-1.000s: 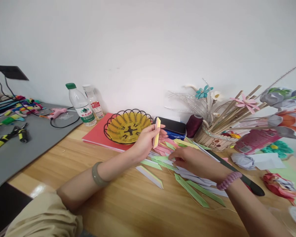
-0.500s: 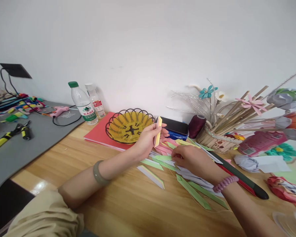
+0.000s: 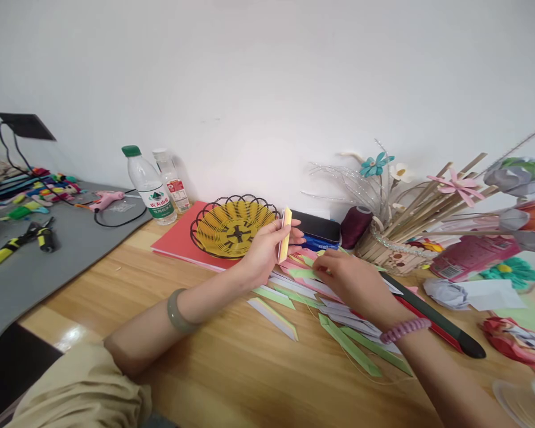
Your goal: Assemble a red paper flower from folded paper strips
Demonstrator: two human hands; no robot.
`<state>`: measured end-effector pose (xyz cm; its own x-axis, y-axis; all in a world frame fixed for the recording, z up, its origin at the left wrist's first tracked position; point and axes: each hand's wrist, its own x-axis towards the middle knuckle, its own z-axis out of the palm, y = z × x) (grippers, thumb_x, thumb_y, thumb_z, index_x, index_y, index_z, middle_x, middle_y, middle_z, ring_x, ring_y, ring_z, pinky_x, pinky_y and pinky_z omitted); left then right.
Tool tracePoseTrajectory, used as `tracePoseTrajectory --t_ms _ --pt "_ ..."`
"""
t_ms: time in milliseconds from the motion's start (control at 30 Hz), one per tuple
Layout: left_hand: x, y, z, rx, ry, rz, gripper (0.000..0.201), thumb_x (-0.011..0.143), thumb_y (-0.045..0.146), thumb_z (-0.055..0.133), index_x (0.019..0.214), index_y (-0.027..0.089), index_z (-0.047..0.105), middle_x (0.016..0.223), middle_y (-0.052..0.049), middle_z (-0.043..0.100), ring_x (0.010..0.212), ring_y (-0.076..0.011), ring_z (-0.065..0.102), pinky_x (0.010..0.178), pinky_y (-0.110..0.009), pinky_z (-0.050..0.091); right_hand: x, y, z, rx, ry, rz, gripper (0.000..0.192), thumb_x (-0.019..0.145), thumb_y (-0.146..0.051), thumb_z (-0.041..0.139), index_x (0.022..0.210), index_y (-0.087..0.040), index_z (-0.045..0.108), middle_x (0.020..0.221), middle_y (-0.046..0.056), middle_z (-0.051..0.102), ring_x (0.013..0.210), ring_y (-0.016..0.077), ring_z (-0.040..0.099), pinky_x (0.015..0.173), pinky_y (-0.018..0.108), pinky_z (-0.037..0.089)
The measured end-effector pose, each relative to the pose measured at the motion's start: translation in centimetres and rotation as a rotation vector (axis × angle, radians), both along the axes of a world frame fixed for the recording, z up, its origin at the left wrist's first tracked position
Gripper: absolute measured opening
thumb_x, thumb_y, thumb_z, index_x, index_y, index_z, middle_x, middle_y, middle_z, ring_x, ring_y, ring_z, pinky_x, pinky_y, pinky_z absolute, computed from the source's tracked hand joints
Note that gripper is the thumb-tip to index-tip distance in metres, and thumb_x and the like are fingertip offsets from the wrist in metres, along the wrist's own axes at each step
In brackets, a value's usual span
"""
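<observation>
Nearest the camera, loose folded paper strips (image 3: 352, 351) in green and white lay on the wooden table (image 3: 214, 368), fanned out under the person's forearms. Just beyond them the right hand (image 3: 356, 282) was palm down on the pile, its fingertips pinched on a pale green strip (image 3: 304, 273) at the top of the heap (thumb hidden under the hand, so the exact grip was hard to read). The left hand (image 3: 267, 249) stood raised just beside it, thumb and fingers pressed together on a yellow folded strip (image 3: 285, 235) held upright, edge toward the camera. Behind the hands sat a yellow wire-rimmed basket (image 3: 234, 226) on a red sheet, two water bottles (image 3: 154, 184) further left, and a craft vase of sticks and paper flowers (image 3: 396, 249) to the right, near the wall.

To do this well, I judged, the green strip should be lifted cleanly by one end so its neighbours stayed flat, and the yellow one kept steady and upright so the two could be brought edge to edge without crushing a fold.

Against the picture half a second earlier, the right hand had moved up and away from the person, from the near middle of the pile to its far part, closer to the left hand. The left hand and its yellow strip had barely shifted.
</observation>
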<state>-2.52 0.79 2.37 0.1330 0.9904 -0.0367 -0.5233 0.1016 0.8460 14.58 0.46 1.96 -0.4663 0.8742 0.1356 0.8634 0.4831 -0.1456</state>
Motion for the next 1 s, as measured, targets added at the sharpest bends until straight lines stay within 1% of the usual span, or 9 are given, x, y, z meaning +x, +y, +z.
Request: tracePoseTrajectory --t_ms 100,167,233,300,400,500,633,800,1000 --pt "0.0 0.1 -0.1 0.013 -0.014 0.027 0.015 0.082 0.017 0.048 0.088 0.016 0.062 0.081 -0.003 0.059 0.077 -0.0119 0.058 0.074 -0.026 0.046 1.2 0.5 1.1 0.073 0.101 -0.109 0.024 0.083 -0.028 0.043 0.075 -0.020 0.063 0.081 0.004 0.064 0.066 0.0162 0.057 0.052 0.026 0.034" --pt "0.2 0.0 -0.4 0.024 -0.030 0.032 0.015 0.081 0.016 0.049 0.087 0.017 0.063 0.086 -0.003 0.060 0.080 -0.0120 0.058 0.077 -0.027 0.045 1.5 0.6 1.8 0.082 0.249 -0.155 0.021 0.083 -0.033 0.045 0.079 -0.020 0.062 0.077 0.004 0.064 0.063 0.0149 0.057 0.052 0.026 0.037" --pt "0.5 -0.1 -0.8 0.030 -0.048 0.013 0.015 0.081 0.017 0.051 0.088 0.016 0.063 0.087 -0.004 0.060 0.084 -0.0130 0.058 0.080 -0.027 0.044 1.2 0.4 2.1 -0.027 0.520 -0.143 0.022 0.080 -0.039 0.050 0.080 -0.019 0.059 0.072 0.003 0.063 0.058 0.0132 0.056 0.049 0.024 0.040" --pt "1.0 -0.4 -1.2 0.028 -0.063 -0.019 0.014 0.081 0.018 0.052 0.088 0.016 0.063 0.088 -0.005 0.060 0.086 -0.0135 0.057 0.079 -0.026 0.044 0.5 0.0 2.1 -0.204 0.808 -0.093 0.028 0.075 -0.045 0.056 0.078 -0.018 0.056 0.067 0.002 0.061 0.054 0.0122 0.054 0.046 0.023 0.041" --pt "1.6 -0.9 -1.5 0.022 -0.080 -0.089 0.014 0.081 0.020 0.051 0.090 0.016 0.061 0.085 -0.004 0.060 0.072 -0.0116 0.057 0.063 -0.023 0.044 -0.8 -0.4 1.4 -0.292 0.971 -0.084 0.035 0.069 -0.050 0.062 0.074 -0.016 0.055 0.062 0.001 0.057 0.053 0.0112 0.052 0.047 0.023 0.042" --pt "2.1 -1.4 -1.7 0.037 -0.107 -0.158 0.014 0.081 0.022 0.051 0.090 0.016 0.059 0.079 -0.003 0.059 0.061 -0.0092 0.052 0.054 -0.021 0.040 -1.5 -0.6 0.4 -0.275 1.010 -0.076 0.033 0.069 -0.049 0.062 0.073 -0.016 0.055 0.065 0.001 0.058 0.056 0.0121 0.053 0.049 0.025 0.043" --pt "2.4 -1.8 -1.6 0.036 -0.175 -0.162 0.011 0.081 0.021 0.053 0.088 0.016 0.060 0.080 -0.002 0.059 0.070 -0.0096 0.054 0.064 -0.021 0.041 -1.7 -1.0 -0.2 -0.179 0.987 -0.076 0.026 0.072 -0.043 0.062 0.072 -0.018 0.054 0.069 0.001 0.059 0.061 0.0134 0.055 0.055 0.026 0.045" --pt "2.4 -1.7 -1.5 0.057 -0.207 -0.163 0.013 0.082 0.019 0.051 0.091 0.017 0.060 0.084 -0.002 0.060 0.075 -0.0102 0.055 0.067 -0.022 0.039 -2.0 -1.7 0.0 -0.003 0.880 -0.052 0.017 0.077 -0.036 0.057 0.075 -0.019 0.056 0.074 0.003 0.062 0.066 0.0154 0.058 0.061 0.028 0.046" --pt "2.5 -1.8 -1.2 0.030 -0.281 -0.167 0.017 0.084 0.013 0.045 0.088 0.017 0.062 0.086 -0.003 0.061 0.081 -0.0102 0.056 0.072 -0.022 0.039 -2.0 -1.6 -0.2 0.019 0.786 -0.013 0.011 0.080 -0.030 0.053 0.076 -0.019 0.055 0.075 0.002 0.063 0.062 0.0135 0.056 0.058 0.026 0.044"
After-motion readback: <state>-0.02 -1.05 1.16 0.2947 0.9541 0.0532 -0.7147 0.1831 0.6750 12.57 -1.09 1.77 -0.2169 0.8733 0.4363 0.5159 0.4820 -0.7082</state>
